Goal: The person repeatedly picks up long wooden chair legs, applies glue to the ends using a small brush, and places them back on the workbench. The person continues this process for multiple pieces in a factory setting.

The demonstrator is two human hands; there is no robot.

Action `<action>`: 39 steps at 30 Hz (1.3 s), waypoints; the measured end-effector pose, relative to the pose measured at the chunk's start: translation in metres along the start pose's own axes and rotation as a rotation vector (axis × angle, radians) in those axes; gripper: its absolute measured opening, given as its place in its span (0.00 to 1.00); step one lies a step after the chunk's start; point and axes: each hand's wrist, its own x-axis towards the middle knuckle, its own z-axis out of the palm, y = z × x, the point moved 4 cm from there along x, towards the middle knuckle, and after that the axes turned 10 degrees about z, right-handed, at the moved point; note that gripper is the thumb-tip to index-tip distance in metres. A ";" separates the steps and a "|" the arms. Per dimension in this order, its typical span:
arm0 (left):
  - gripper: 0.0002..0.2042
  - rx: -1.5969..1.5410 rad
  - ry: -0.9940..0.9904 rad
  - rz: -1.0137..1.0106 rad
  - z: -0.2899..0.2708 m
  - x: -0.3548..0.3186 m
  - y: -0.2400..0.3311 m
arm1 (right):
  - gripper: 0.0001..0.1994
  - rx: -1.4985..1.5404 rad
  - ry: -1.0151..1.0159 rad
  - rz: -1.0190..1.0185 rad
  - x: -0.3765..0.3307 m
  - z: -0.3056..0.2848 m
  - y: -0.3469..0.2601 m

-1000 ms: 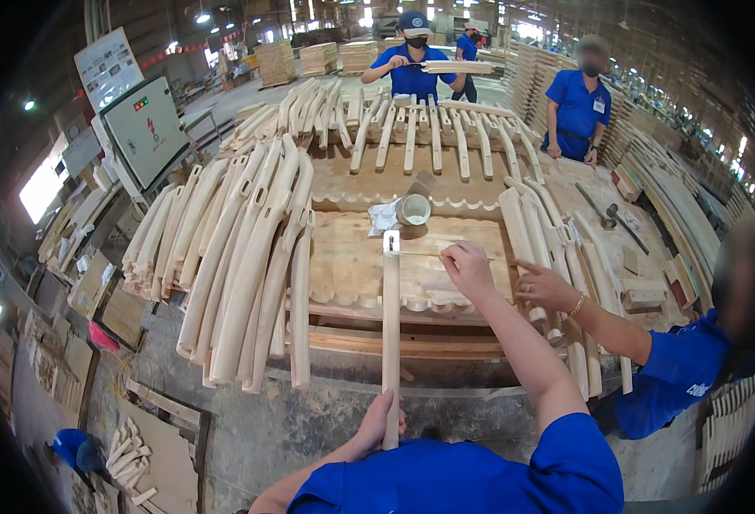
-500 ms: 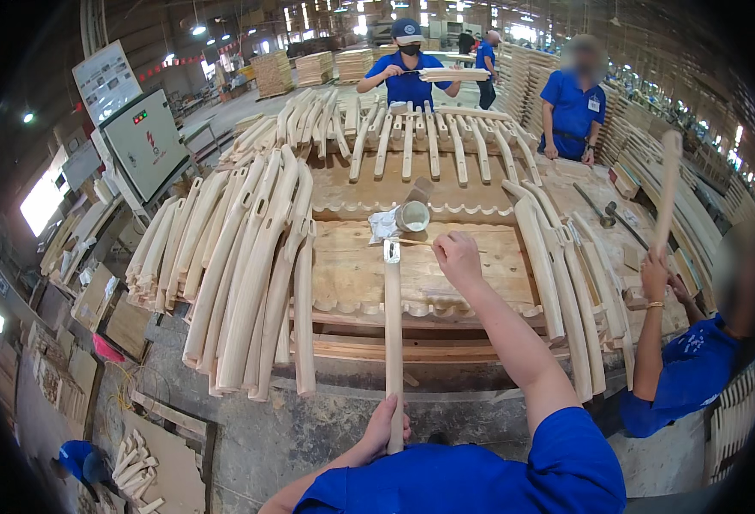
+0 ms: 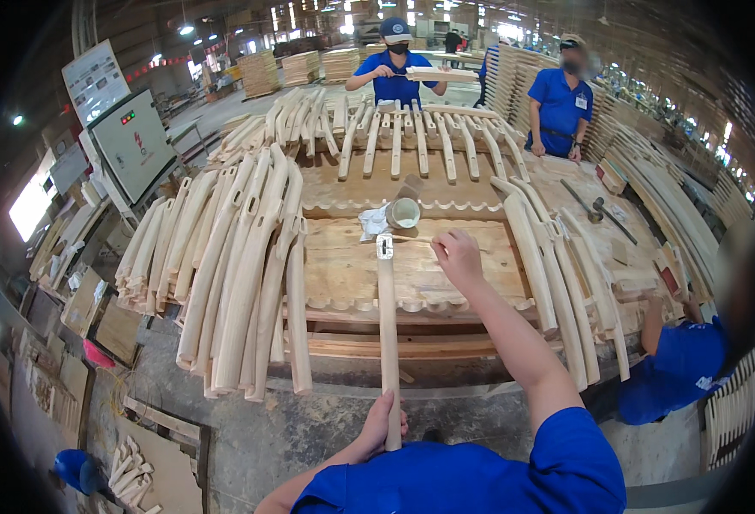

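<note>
My left hand (image 3: 383, 426) sits low and close to my body, fingers curled shut in a grip, the forearm coming in bent from the bottom edge. My right arm stretches straight out ahead over the near edge of the desk (image 3: 411, 347), sleeve at the shoulder, forearm bare. My right hand (image 3: 458, 255) is loosely closed, knuckles up.

Bright overhead lamps, fisheye-bent dark rim

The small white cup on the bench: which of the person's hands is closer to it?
Right. The right hand hovers just below and right of the white cup; the left hand grips the long wooden piece's near end, far back.
</note>
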 end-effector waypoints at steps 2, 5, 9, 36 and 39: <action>0.22 0.016 -0.019 0.009 0.000 0.000 0.000 | 0.05 -0.071 -0.002 -0.016 -0.001 0.003 -0.002; 0.22 0.018 -0.047 0.016 -0.004 0.000 0.003 | 0.04 -0.077 0.014 -0.048 -0.012 0.004 -0.004; 0.22 0.023 -0.065 0.003 -0.010 -0.001 0.007 | 0.04 -0.057 -0.019 -0.079 -0.026 -0.008 -0.008; 0.30 0.211 -0.275 0.266 -0.010 -0.014 0.030 | 0.05 -1.050 -0.515 -0.619 0.065 0.034 -0.127; 0.27 0.135 -0.267 0.264 -0.014 -0.011 0.031 | 0.05 -1.016 -0.551 -0.667 0.054 0.035 -0.131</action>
